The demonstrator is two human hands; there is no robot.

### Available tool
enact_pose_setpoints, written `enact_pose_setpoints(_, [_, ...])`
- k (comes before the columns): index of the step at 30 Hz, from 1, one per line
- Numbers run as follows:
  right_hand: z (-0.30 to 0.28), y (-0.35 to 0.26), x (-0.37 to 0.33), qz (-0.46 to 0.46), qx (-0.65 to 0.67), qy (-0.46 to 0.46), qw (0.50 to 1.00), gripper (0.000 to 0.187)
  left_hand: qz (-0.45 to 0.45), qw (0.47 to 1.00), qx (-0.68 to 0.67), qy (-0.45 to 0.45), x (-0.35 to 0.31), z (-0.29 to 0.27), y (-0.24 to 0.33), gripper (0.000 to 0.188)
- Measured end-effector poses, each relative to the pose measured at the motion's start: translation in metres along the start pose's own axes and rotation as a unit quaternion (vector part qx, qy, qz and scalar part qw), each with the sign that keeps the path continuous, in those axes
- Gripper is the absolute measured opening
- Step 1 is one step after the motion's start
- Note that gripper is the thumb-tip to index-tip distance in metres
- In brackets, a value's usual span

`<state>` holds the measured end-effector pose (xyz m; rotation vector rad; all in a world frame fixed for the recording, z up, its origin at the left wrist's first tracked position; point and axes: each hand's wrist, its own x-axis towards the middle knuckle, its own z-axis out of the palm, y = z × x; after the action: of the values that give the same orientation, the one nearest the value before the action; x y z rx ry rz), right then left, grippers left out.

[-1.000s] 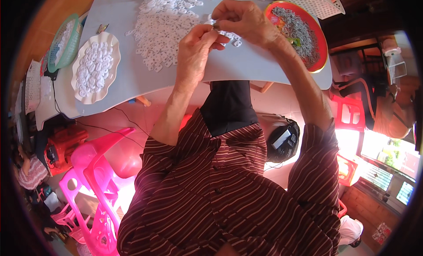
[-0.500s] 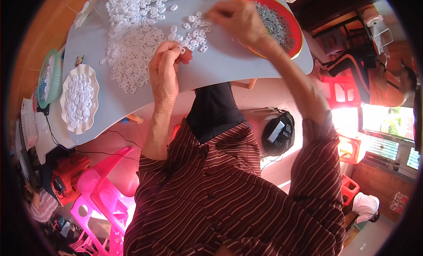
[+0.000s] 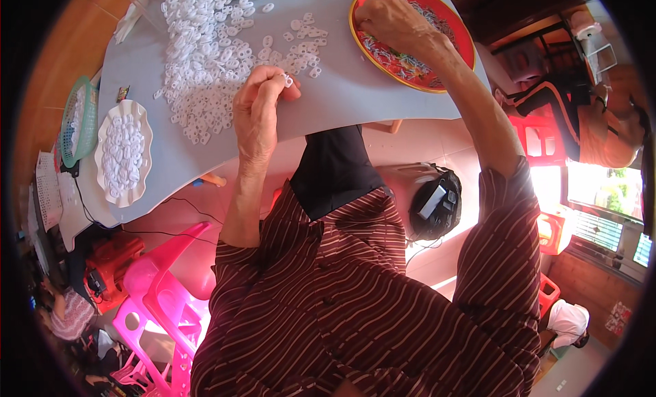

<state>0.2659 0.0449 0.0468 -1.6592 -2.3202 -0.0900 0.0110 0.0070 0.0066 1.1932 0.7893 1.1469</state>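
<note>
My left hand (image 3: 256, 113) is raised at the table's near edge, its thumb and fingers pinching a small white oval plastic piece with holes (image 3: 288, 80). Over at the right, my right hand (image 3: 396, 24) reaches down into a red round tray (image 3: 429, 81) with a yellow rim. Thin grey metal pieces (image 3: 410, 63), like small nails or screws, lie scattered in that tray. The right fingers are curled together among them, and their tips are hidden. A small group of white oval pieces (image 3: 301, 55) lies between my hands.
A large heap of white pieces (image 3: 198, 69) covers the grey table's (image 3: 160, 185) left middle. Further left stand a scalloped white dish (image 3: 147, 161) of pieces and a green basket (image 3: 87, 134). Pink chair (image 3: 154, 281) lower left; black bag (image 3: 437, 206) below the table; other people right and lower left.
My right hand has moved right, from above the loose white pieces into the red tray. The metal pieces look more spread out, with more red showing. My left hand stays nearly in place.
</note>
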Motion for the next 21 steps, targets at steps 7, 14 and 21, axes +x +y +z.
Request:
enact_pose_setpoints(7, [-0.008,-0.021,0.017,-0.019,-0.032,-0.058,0.998,0.018,-0.001,1.000,0.010,0.026,-0.005,-0.012,-0.005,0.016])
enact_pose_setpoints(14, [-0.003,-0.083,-0.005,0.124,0.434,0.028,0.892,0.022,0.020,0.997,-0.066,0.027,-0.005,-0.009,-0.006,0.012])
enact_pose_setpoints(21, [0.046,-0.123,-0.022,0.214,0.738,0.048,0.638,0.014,0.038,0.998,-0.048,0.012,-0.007,-0.011,-0.013,0.012])
